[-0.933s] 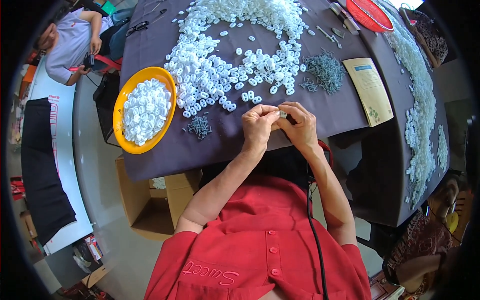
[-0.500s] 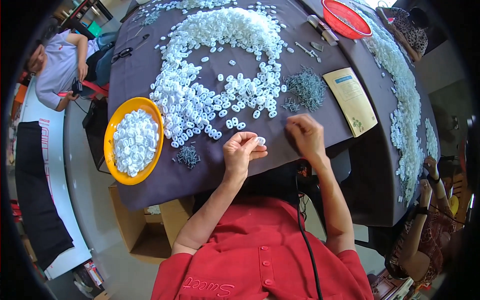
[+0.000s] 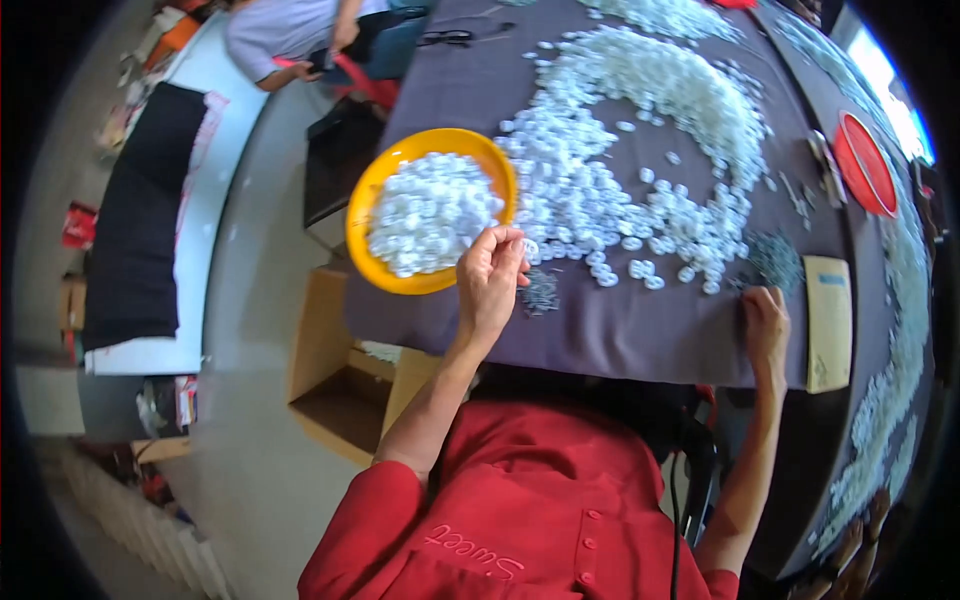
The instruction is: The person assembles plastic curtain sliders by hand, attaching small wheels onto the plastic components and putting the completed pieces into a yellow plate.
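My left hand [image 3: 487, 290] is pinched closed at the right rim of a yellow oval bowl [image 3: 362, 243], which is heaped with small white oval pieces [image 3: 435, 205]. A white two-holed piece [image 3: 531, 248] shows right by its fingertips; whether it is held or lies on the table behind them, I cannot tell. Under these fingers and to their right is a small heap of grey screws [image 3: 540, 292]. My right hand [image 3: 766, 325] has its fingers curled together at the near edge of a larger heap of grey screws [image 3: 774, 260]. What it holds, if anything, is hidden.
Loose white pieces [image 3: 650, 95] spread in a wide ring over the dark tablecloth [image 3: 640, 335]. A tan booklet [image 3: 828, 325] lies right of my right hand, a red basket [image 3: 866, 165] beyond it. A cardboard box [image 3: 345, 400] stands below the left edge. A person [image 3: 290, 40] sits far left.
My view has turned to the left. My left hand has moved left to the bowl and small screw heap, from holding a white piece over the cloth. My right hand is now at the larger screw heap.
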Tool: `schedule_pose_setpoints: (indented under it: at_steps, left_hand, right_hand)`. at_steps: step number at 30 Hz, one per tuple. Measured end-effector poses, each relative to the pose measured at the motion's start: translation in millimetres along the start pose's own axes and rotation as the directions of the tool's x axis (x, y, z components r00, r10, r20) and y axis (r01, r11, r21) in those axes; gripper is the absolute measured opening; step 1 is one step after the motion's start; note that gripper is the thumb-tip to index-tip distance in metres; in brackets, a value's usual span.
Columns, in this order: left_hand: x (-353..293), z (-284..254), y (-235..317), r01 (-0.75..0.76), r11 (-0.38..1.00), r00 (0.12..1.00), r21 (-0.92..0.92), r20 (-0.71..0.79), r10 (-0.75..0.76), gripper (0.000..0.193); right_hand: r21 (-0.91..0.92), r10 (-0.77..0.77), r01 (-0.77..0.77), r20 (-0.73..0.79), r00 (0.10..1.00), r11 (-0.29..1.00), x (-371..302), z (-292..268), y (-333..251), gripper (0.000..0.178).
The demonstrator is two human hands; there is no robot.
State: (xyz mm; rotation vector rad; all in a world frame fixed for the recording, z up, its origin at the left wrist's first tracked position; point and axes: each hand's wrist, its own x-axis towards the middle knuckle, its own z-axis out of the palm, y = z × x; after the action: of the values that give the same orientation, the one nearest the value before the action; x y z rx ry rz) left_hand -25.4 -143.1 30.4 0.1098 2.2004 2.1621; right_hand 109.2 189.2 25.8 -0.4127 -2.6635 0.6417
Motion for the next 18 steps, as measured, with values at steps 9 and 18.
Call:
schedule_pose_setpoints:
  at_steps: [9,18]
  left_hand:
    - [39.3,-68.2,-0.7,-0.178,0.816,0.939,0.55,-0.154,0.308,0.012]
    - [35.6,-62.0,-4.6,-0.301,0.608,0.845,0.735,-0.09,0.527,0.014]
  right_hand:
    - [-0.237,0.013,-0.011,0.006,1.0,0.971,-3.2,14.1,3.5,0.004]
    - [-0.219,-0.068,0.056,-0.045,0.997,0.974,-12.0,15.0,4.1,0.007]
